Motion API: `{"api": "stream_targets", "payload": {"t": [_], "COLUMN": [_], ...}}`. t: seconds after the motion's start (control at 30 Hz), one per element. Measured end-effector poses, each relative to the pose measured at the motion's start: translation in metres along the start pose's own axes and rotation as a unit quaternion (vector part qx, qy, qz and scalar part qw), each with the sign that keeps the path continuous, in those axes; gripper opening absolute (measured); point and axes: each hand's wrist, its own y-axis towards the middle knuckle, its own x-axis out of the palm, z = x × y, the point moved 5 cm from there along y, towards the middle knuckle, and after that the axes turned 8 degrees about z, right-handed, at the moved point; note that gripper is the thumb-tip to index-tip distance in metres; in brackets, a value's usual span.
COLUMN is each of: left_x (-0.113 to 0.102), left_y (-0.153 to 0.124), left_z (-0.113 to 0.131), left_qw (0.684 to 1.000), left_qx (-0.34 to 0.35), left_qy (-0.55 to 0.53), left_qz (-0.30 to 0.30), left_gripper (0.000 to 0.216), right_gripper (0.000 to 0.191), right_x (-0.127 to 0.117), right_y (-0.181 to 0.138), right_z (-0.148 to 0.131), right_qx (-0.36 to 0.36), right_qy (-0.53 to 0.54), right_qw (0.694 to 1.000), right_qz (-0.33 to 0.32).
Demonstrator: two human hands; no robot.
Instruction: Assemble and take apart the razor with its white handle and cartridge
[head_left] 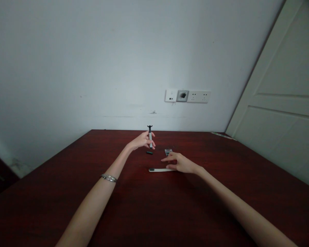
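My left hand pinches a slim upright razor handle with a dark forked top, held a little above the dark red table. A small dark cap-like piece lies on the table just below it. My right hand rests on the table with its fingers curled over the end of a flat white strip. A small grey blade cartridge lies just beyond its fingertips.
A white wall rises behind the table with a row of sockets and switches. A pale door stands at the right. A silver bracelet circles my left wrist.
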Motion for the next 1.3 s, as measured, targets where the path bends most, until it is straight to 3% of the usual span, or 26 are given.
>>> {"api": "stream_targets", "payload": {"t": [0.23, 0.4, 0.7, 1.3], "left_x": [0.004, 0.008, 0.012, 0.016], "left_y": [0.001, 0.004, 0.003, 0.003], "left_z": [-0.004, -0.011, -0.015, -0.018], "left_qw": [1.0, 0.999, 0.998, 0.997], "left_qx": [-0.008, -0.017, -0.022, -0.027], "left_qy": [0.006, 0.017, 0.036, 0.043], "left_qz": [-0.017, -0.031, -0.039, -0.054], "left_gripper": [0.027, 0.029, 0.026, 0.026], "right_gripper": [0.022, 0.022, 0.024, 0.023], "right_x": [-0.044, -0.039, -0.007, -0.005], "right_y": [0.019, 0.03, 0.039, 0.038], "right_z": [0.057, 0.085, 0.087, 0.081], "right_qx": [0.06, 0.085, 0.097, 0.092], "right_qy": [-0.027, -0.076, -0.085, -0.121], "right_qw": [0.993, 0.99, 0.991, 0.988], "right_qz": [0.096, 0.084, 0.044, 0.027]}}
